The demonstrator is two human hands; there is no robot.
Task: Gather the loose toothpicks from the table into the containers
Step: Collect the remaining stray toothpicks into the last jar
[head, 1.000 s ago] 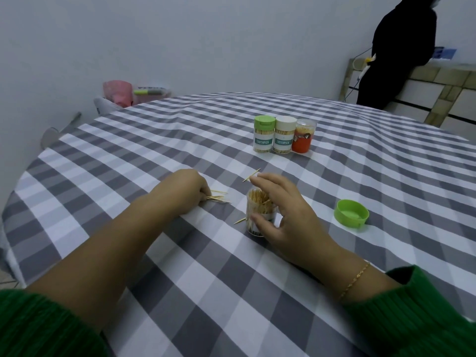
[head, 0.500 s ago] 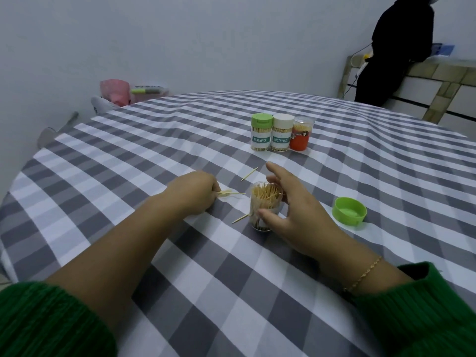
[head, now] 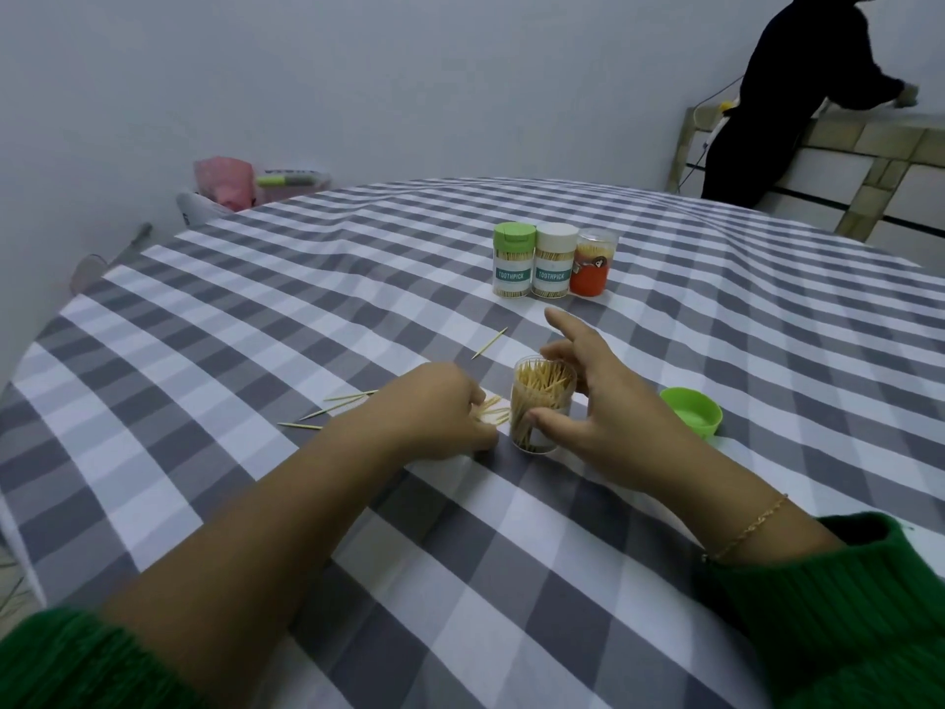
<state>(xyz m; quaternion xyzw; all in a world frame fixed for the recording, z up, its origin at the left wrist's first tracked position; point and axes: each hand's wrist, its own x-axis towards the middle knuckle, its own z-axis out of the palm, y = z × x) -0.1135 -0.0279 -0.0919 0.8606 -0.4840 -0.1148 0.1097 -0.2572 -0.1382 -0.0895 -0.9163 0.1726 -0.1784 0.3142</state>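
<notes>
Head: left grip (head: 450, 411) around toothpicks (head: 493, 409)

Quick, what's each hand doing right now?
Left hand: pinching a small bunch of toothpicks beside the jar.
Right hand: holding the open toothpick jar with thumb and curled fingers, forefinger sticking out.

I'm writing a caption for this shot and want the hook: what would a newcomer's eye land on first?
First, the two hands at the centre of the checked tablecloth: the right hand steadies an open clear container packed with toothpicks, and the left hand pinches a small bunch beside it. Next, the bright green lid lying to the right, and three closed containers standing in a row further back.
</notes>
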